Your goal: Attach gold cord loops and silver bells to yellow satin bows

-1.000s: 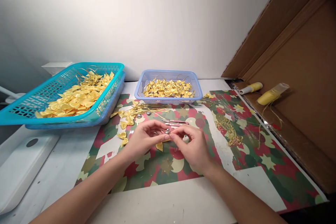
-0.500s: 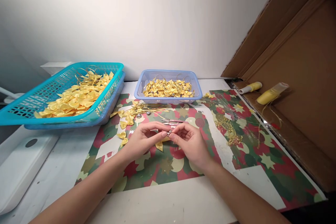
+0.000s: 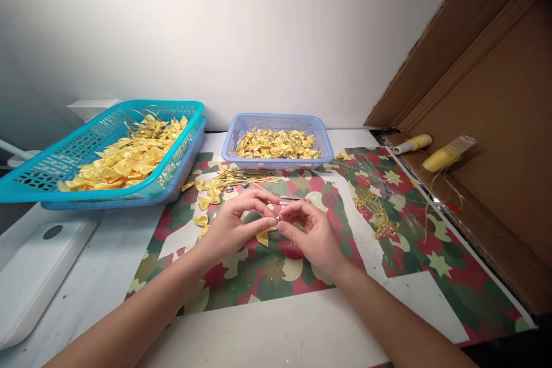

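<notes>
A small silver bell (image 3: 278,218) sits between the fingertips of both hands, above the patterned sheet (image 3: 276,276). My left hand (image 3: 241,223) pinches it from the left with thumb and forefinger. From the right, my right hand (image 3: 311,236) holds it in the same way, its other fingers curled. Just below the fingertips lies a yellow bow (image 3: 263,238), partly covered by my left hand. Behind the hands are tweezers (image 3: 293,199), partly hidden. More yellow bows (image 3: 211,195) and loose silver bells (image 3: 229,188) lie behind my left hand.
A teal basket (image 3: 190,108) of yellow bows stands at the left, stacked on a blue one. A lilac basket (image 3: 278,165) of bows stands at the back. Gold cords (image 3: 375,213) lie right of centre. Yellow thread spools (image 3: 446,155) stick out from the cardboard (image 3: 487,103).
The fingers of both hands have shifted slightly around the bell, and its round silver face shows more plainly now. The view has moved very slightly.
</notes>
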Demonstrator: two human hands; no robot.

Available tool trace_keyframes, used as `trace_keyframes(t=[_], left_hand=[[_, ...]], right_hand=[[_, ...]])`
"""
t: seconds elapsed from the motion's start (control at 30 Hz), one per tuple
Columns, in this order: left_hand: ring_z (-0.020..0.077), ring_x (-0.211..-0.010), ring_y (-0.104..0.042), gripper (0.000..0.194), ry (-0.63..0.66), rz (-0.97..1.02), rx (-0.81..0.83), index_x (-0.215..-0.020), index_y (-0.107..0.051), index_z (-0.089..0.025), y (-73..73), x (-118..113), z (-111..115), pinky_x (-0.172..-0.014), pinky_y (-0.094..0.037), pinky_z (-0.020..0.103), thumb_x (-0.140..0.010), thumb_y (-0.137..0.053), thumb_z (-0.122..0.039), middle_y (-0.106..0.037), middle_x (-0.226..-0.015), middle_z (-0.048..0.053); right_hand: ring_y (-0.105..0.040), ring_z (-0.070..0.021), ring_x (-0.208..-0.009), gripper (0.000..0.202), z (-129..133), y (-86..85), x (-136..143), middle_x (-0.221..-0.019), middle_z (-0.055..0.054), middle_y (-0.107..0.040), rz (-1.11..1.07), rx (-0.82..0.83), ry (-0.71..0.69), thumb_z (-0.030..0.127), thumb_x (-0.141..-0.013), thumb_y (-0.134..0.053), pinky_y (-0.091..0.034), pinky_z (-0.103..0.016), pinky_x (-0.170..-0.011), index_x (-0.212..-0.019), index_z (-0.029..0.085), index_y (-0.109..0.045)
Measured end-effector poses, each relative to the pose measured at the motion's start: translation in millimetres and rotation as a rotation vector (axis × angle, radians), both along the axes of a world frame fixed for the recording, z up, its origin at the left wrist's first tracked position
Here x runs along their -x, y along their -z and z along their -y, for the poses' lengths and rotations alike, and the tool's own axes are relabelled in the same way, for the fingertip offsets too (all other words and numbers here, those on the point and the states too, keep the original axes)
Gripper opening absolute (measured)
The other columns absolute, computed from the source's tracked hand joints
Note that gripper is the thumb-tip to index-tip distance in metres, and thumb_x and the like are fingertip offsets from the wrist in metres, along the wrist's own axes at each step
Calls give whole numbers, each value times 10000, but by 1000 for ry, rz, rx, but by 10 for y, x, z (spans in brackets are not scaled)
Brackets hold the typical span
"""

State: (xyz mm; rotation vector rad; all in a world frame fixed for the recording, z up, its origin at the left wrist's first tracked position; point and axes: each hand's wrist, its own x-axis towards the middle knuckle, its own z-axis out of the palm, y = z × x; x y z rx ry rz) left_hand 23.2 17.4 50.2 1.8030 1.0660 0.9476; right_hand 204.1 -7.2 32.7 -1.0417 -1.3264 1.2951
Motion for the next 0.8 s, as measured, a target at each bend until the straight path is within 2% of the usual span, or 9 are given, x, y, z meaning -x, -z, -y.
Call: trace_keyframes(t=[0.07, 0.13, 0.23, 0.33, 0.43, 0.53, 0.63, 0.7, 0.8], left_hand=[[226, -1011, -603, 116, -11, -82, -93, -730, -703, -227, -50, 5, 16, -944, -432, 384, -832, -674, -274, -686, -1041, 47], [222, -1013, -591, 108, -7, -153, -196, -751, -697, -236, -107, 5, 42, -958, -412, 391, -847, -658, -263, -682, -1041, 38], [218, -1023, -578, 98, 2, -222, -286, -810, -666, -234, -161, -1, 95, -951, -405, 389, -880, -607, -268, -668, -1060, 36], [249, -1011, -566, 148, -79, -390, -256, -942, -606, -214, -125, 3, 169, -881, -434, 399, -879, -571, -343, -645, -1050, 68], [272, -877, -569, 220, -130, -694, -172, -871, -590, -199, -12, 14, 254, -727, -443, 392, -833, -583, -416, -620, -918, 70], [256, -816, -568, 183, -97, -813, -115, -833, -588, -201, 85, 8, 317, -677, -426, 371, -820, -589, -384, -606, -895, 52], [236, -800, -569, 130, -54, -787, -81, -777, -587, -200, 113, -11, 337, -660, -414, 341, -816, -595, -323, -606, -869, 39], [212, -776, -568, 128, -52, -690, -38, -750, -582, -196, 111, -18, 337, -644, -412, 312, -836, -566, -289, -609, -832, 30], [158, -644, -534, 147, -102, -474, 90, -778, -596, -196, 118, -13, 338, -565, -389, 258, -869, -533, -292, -591, -705, -3]], right_hand=[[-608, -195, -1025, 93, 7, -37, -12, -996, -43, -661, 139, -164, 25, 208, -775, -711, -483, -369, -909, -865, 228, -694], [-600, -199, -1031, 80, 9, -70, -19, -995, -46, -663, 243, -301, 25, 165, -790, -689, -453, -397, -941, -828, 231, -713], [-616, -193, -966, 114, -5, -97, -36, -909, -33, -688, 280, -374, 14, 134, -801, -674, -456, -397, -912, -775, 236, -718], [-631, -191, -959, 92, -31, -114, -85, -884, -25, -712, 173, -307, 47, 166, -811, -681, -472, -371, -896, -783, 243, -724], [-657, -175, -905, 70, -44, -133, -151, -866, -15, -732, 6, -166, 53, 256, -852, -657, -494, -328, -844, -831, 250, -724], [-652, -149, -791, 125, -35, -145, -187, -768, 7, -720, -42, -97, 39, 325, -886, -620, -486, -287, -773, -844, 252, -712], [-605, -131, -710, 193, -20, -151, -185, -716, 15, -672, 32, -134, 3, 329, -913, -572, -461, -268, -708, -788, 227, -676], [-563, -128, -685, 238, -13, -154, -171, -701, 13, -625, 117, -193, -49, 302, -927, -534, -440, -273, -684, -728, 210, -627], [-529, -150, -763, 275, -2, -152, -135, -725, -2, -561, 276, -298, -111, 228, -914, -503, -420, -314, -768, -644, 198, -545]])
